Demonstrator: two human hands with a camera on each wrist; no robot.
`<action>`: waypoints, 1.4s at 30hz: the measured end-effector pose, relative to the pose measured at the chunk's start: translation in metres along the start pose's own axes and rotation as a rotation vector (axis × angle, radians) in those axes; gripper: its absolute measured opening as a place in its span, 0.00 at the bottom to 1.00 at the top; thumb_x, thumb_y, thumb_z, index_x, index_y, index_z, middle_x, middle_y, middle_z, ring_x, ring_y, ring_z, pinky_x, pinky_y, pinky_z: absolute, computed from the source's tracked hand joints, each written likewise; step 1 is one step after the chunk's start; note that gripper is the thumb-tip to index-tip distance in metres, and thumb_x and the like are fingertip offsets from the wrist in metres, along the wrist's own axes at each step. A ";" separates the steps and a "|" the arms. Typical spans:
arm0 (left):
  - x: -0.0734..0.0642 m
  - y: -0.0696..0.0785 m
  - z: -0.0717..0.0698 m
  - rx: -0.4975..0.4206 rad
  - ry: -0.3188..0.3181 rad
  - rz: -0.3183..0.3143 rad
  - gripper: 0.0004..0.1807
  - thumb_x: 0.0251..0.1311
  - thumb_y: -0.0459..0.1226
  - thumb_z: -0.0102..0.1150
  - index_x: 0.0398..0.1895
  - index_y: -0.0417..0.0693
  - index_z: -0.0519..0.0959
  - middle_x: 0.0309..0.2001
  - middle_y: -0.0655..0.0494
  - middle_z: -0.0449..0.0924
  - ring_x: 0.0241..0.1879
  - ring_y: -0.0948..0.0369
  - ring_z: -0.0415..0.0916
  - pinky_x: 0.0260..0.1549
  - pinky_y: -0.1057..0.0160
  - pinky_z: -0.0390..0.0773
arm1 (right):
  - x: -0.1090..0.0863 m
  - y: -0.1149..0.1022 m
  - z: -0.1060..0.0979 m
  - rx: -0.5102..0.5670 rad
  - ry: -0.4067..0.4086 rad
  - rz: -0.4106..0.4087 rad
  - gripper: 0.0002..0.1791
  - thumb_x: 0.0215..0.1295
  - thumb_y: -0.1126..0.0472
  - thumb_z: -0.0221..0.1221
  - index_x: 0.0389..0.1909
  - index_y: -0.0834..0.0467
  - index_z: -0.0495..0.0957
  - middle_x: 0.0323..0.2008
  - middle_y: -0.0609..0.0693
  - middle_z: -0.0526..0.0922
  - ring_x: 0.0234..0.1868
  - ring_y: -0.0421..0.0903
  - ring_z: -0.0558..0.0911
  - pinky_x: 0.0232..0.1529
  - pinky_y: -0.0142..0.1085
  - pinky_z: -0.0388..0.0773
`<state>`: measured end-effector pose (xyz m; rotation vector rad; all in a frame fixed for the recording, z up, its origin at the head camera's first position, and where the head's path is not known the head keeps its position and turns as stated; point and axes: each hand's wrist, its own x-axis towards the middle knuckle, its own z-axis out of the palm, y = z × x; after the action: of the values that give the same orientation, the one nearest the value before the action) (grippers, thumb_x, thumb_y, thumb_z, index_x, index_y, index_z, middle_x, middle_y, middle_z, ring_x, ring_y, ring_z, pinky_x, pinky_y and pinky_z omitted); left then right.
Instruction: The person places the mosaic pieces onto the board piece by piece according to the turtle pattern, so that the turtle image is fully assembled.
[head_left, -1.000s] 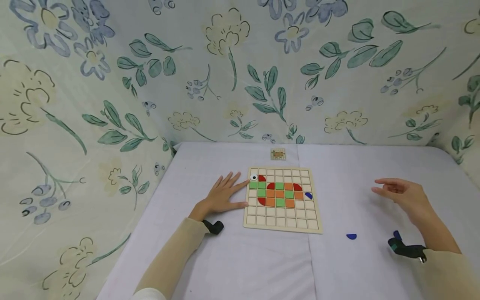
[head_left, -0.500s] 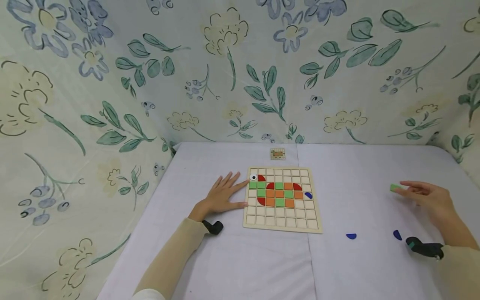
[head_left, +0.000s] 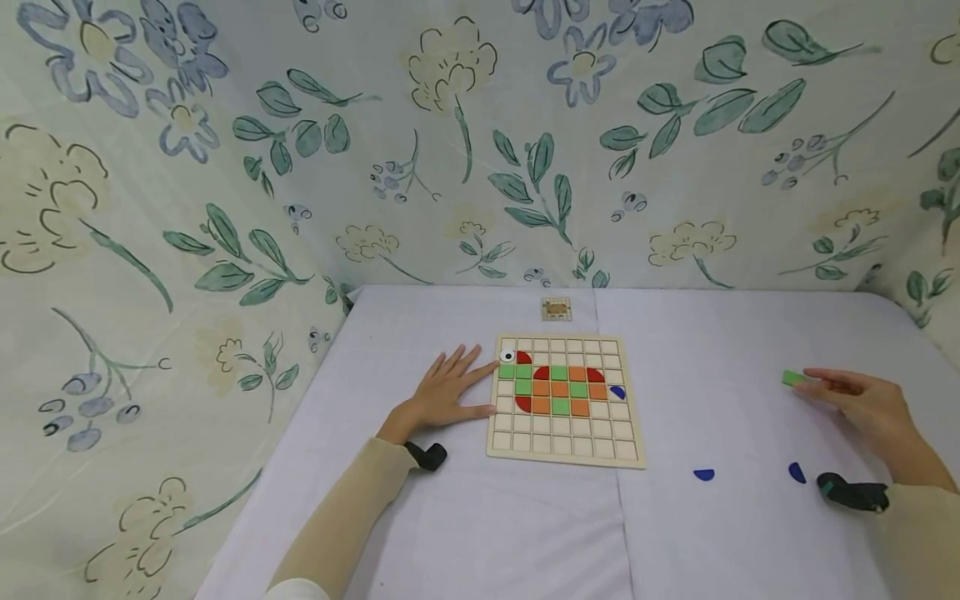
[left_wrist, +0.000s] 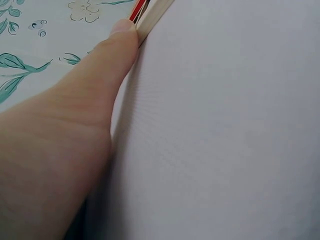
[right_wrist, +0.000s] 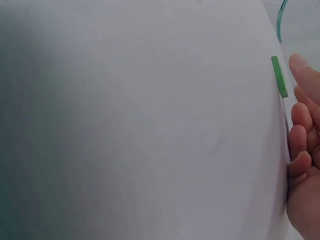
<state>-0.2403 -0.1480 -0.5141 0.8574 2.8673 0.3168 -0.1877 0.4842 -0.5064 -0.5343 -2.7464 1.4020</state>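
Note:
A wooden grid board [head_left: 558,446] bears green, orange and red pieces, a white eye piece and one blue half-round. My left hand [head_left: 442,393] lies spread beside it, touching its left edge with thumb and forefinger; the left wrist view shows the thumb [left_wrist: 112,55] against the edge. To the right, my right hand [head_left: 862,400] is low over the table at a green block [head_left: 793,378]. The right wrist view shows a narrow gap between the thumb [right_wrist: 300,65] and the green block [right_wrist: 280,77], other fingers bent. Contact by the forefinger is hidden.
Two blue half-round pieces [head_left: 703,475] lie on the white cloth between the board and my right wrist. Behind the board is a small patterned card [head_left: 557,309]. Floral fabric [head_left: 480,192] hangs at the table's back and left side.
My right hand has moved right, showing the green block at its fingertips and both loose blue pieces fully. Over the last half second it barely moves. My left hand stays at the board.

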 end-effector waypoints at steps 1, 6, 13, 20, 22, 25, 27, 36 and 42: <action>0.000 0.000 0.000 -0.001 -0.001 -0.001 0.48 0.58 0.75 0.44 0.80 0.73 0.47 0.81 0.56 0.34 0.78 0.50 0.27 0.72 0.44 0.30 | 0.001 0.001 0.001 -0.019 0.005 -0.009 0.11 0.62 0.42 0.67 0.43 0.39 0.84 0.29 0.22 0.71 0.39 0.36 0.66 0.29 0.20 0.68; 0.000 -0.002 0.002 -0.009 -0.003 0.000 0.48 0.58 0.75 0.44 0.80 0.74 0.47 0.81 0.56 0.34 0.78 0.51 0.26 0.72 0.45 0.29 | 0.002 0.004 0.006 -0.119 0.036 -0.063 0.24 0.60 0.40 0.67 0.48 0.54 0.82 0.30 0.35 0.74 0.37 0.45 0.66 0.29 0.25 0.68; 0.001 -0.002 0.004 -0.003 -0.018 -0.007 0.48 0.58 0.76 0.42 0.80 0.75 0.45 0.81 0.57 0.32 0.78 0.52 0.25 0.72 0.45 0.27 | 0.002 0.005 0.010 -0.157 0.053 -0.089 0.34 0.61 0.43 0.68 0.56 0.66 0.78 0.30 0.41 0.75 0.35 0.44 0.67 0.27 0.27 0.68; 0.001 -0.003 0.006 0.002 -0.021 -0.013 0.48 0.57 0.77 0.41 0.79 0.77 0.44 0.81 0.58 0.31 0.78 0.53 0.24 0.72 0.46 0.27 | 0.002 0.005 0.010 -0.223 0.043 -0.117 0.38 0.62 0.43 0.67 0.59 0.71 0.75 0.34 0.51 0.75 0.35 0.46 0.66 0.25 0.29 0.67; 0.001 -0.004 0.007 0.001 -0.018 -0.012 0.48 0.57 0.77 0.41 0.79 0.77 0.44 0.81 0.58 0.31 0.78 0.53 0.24 0.72 0.46 0.27 | 0.002 0.004 0.010 -0.239 0.039 -0.137 0.36 0.63 0.44 0.66 0.58 0.71 0.76 0.35 0.53 0.75 0.34 0.47 0.66 0.25 0.30 0.67; 0.001 -0.004 0.007 0.002 -0.017 -0.011 0.48 0.57 0.77 0.40 0.79 0.77 0.44 0.81 0.58 0.31 0.78 0.53 0.23 0.72 0.46 0.27 | 0.003 0.003 0.009 -0.255 0.032 -0.169 0.35 0.64 0.45 0.67 0.57 0.72 0.76 0.35 0.55 0.76 0.34 0.46 0.66 0.25 0.30 0.67; 0.001 -0.004 0.007 0.000 -0.016 -0.011 0.48 0.57 0.77 0.41 0.79 0.77 0.44 0.81 0.58 0.31 0.78 0.53 0.24 0.72 0.46 0.27 | 0.003 0.002 0.009 -0.262 0.028 -0.180 0.35 0.64 0.45 0.67 0.56 0.72 0.77 0.36 0.56 0.77 0.34 0.46 0.66 0.25 0.30 0.67; 0.002 -0.004 0.006 -0.005 -0.026 -0.017 0.48 0.56 0.77 0.40 0.79 0.78 0.43 0.81 0.60 0.29 0.78 0.55 0.21 0.72 0.48 0.25 | 0.002 -0.002 0.006 -0.269 0.009 -0.154 0.36 0.65 0.43 0.65 0.59 0.70 0.75 0.40 0.56 0.77 0.37 0.48 0.68 0.27 0.27 0.68; 0.000 -0.004 0.005 -0.008 -0.010 -0.011 0.49 0.57 0.77 0.40 0.79 0.77 0.44 0.81 0.59 0.31 0.78 0.53 0.23 0.72 0.47 0.26 | -0.007 -0.025 0.002 -0.290 -0.005 -0.218 0.34 0.66 0.42 0.63 0.59 0.68 0.76 0.42 0.58 0.76 0.39 0.49 0.67 0.25 0.28 0.67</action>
<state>-0.2419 -0.1507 -0.5198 0.8387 2.8590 0.3213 -0.1889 0.4669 -0.4873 -0.2238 -2.9219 0.9689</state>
